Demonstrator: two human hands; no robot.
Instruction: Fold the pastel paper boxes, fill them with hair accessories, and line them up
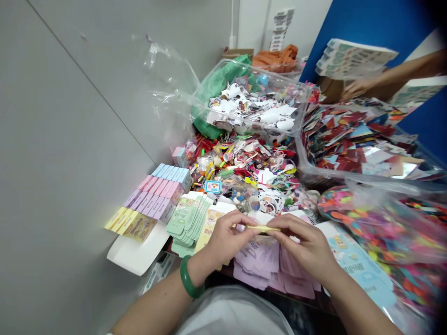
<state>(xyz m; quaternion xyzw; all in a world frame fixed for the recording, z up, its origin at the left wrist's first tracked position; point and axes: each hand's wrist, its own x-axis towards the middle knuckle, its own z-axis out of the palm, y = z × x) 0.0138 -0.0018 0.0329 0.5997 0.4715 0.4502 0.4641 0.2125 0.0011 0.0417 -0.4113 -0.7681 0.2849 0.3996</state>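
Note:
My left hand point(226, 237) and my right hand point(300, 244) pinch a thin yellow folded card strip point(263, 228) between their fingertips, one at each end. A green bangle point(190, 278) circles my left wrist. Under my hands lie loose lilac flat cardboard pieces point(258, 270). A fanned stack of mint-green printed cards point(185, 218) sits just left of my left hand. Rows of small boxes in yellow, lilac, pink and blue point(157, 197) stand further left, and a heap of small colourful trinkets point(240, 174) lies ahead of my hands.
Clear plastic tubs of white cut paper point(251, 100) and red-toned paper scraps point(349, 139) stand ahead. A bag of colourful scraps point(384, 232) lies right. At the top right, a co-worker's hand point(359, 86) is below a stack of printed sheets point(356, 58). A grey wall point(80, 139) runs along the left.

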